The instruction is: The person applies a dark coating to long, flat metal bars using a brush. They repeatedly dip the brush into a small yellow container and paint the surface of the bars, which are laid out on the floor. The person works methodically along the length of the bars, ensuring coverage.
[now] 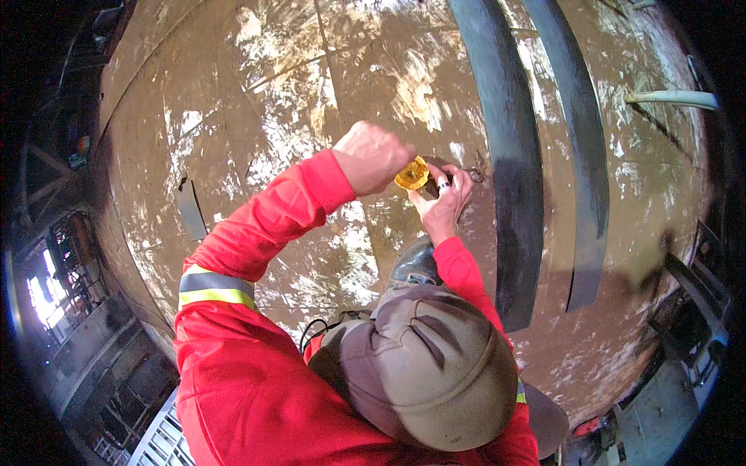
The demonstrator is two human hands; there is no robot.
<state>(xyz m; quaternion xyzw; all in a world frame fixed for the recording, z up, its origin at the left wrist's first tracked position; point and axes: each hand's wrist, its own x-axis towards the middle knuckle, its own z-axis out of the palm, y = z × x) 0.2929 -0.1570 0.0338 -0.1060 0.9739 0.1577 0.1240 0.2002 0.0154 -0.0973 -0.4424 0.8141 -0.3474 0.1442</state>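
1. The left hand (371,159) is bent into a loose fist, knuckles up, at the left edge of an amber-yellow round piece (411,173); its fingertips are hidden, so I cannot tell whether it grips anything.
2. The right hand (445,199) is about half open, thumb and fingers curved, with a dark band (444,185) around 1 finger. Its thumb lies by the lower edge of the round piece; I cannot tell whether it has a firm hold.
3. The round piece sits between the 2 hands, its shiny face turned up.
4. Both arms wear red sleeves (260,225); 1 grey-and-yellow reflective band (216,287) circles the left one.
5. Under the hands spreads a brown surface with white patches (373,85).
6. To the right lie 2 long, dark, curving strips (517,186); a short grey strip (191,210) lies well apart, on the left.
7. A grey-brown cap (427,365) fills the lower middle.
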